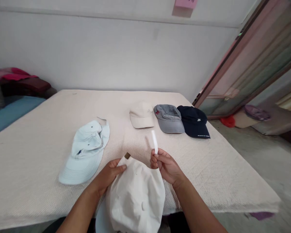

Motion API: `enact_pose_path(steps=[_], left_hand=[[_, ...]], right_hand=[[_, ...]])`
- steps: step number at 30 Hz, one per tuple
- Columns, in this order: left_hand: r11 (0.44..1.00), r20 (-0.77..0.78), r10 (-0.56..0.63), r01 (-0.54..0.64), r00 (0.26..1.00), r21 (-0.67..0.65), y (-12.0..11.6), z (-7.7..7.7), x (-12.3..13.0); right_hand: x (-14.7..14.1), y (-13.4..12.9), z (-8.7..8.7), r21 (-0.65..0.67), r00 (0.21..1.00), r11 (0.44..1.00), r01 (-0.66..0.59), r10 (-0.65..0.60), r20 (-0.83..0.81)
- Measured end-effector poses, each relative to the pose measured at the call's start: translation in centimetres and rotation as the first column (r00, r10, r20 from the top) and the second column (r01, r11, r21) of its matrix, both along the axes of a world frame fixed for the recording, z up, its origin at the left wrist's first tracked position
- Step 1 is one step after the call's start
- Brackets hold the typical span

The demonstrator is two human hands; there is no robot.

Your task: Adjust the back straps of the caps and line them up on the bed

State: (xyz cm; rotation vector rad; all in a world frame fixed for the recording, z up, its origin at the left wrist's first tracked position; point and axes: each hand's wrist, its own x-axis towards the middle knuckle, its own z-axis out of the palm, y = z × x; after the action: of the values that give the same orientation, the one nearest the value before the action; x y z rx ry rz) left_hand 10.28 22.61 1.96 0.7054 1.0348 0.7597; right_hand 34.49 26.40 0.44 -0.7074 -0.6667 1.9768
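A white baseball cap (135, 194) hangs at the table's front edge, its back turned away from me and its brim low at the left. My left hand (111, 176) pinches the cap's rear edge beside a small brass-coloured buckle (127, 155). Between the thumb and fingers of my right hand (166, 165) is the cap's white strap (154, 141), its loose end sticking upward, apart from the buckle. A pale blue cap (87, 152) with a small dark logo lies to the left, its strap end raised.
Across the table a beige cap (142, 116), a grey cap (169, 118) and a navy cap (193, 121) sit in a row. A cream cloth covers the table (38, 155). Behind it stands a white wall (111, 55); a glass sliding door (252, 58) is at right.
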Motion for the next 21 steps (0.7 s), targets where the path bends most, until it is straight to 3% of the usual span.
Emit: enact_pose_path(steps=[5,9,12,15,18,21], left_hand=[[0.986,0.105,0.167,-0.164,0.980,-0.041,0.3,-0.9,0.7],[0.968,0.062,0.250,-0.250,0.966,-0.001,0.4,-1.0,1.1],[0.947,-0.023,0.320,-0.320,0.947,0.018,0.3,-0.6,1.4],[0.923,-0.080,0.380,-0.384,0.921,-0.028,0.0,-0.3,1.7],[0.925,-0.020,0.368,-0.368,0.930,-0.097,-0.2,-0.3,1.8],[0.928,0.040,0.361,-0.354,0.932,-0.116,-0.4,-0.5,2.0]], right_hand=[[-0.2,0.6,0.6,0.081,0.988,0.997,-0.015,0.002,0.154],[-0.7,0.5,1.0,0.148,0.962,0.986,-0.080,0.037,0.271],[-0.6,0.6,1.1,0.145,0.961,0.982,-0.120,0.078,0.266],[-0.1,0.8,1.2,0.132,0.978,0.990,-0.055,0.027,0.205],[0.1,1.0,1.4,0.127,0.991,0.991,-0.031,0.014,0.135],[-0.4,0.8,1.7,0.134,0.983,0.983,-0.123,0.103,0.151]])
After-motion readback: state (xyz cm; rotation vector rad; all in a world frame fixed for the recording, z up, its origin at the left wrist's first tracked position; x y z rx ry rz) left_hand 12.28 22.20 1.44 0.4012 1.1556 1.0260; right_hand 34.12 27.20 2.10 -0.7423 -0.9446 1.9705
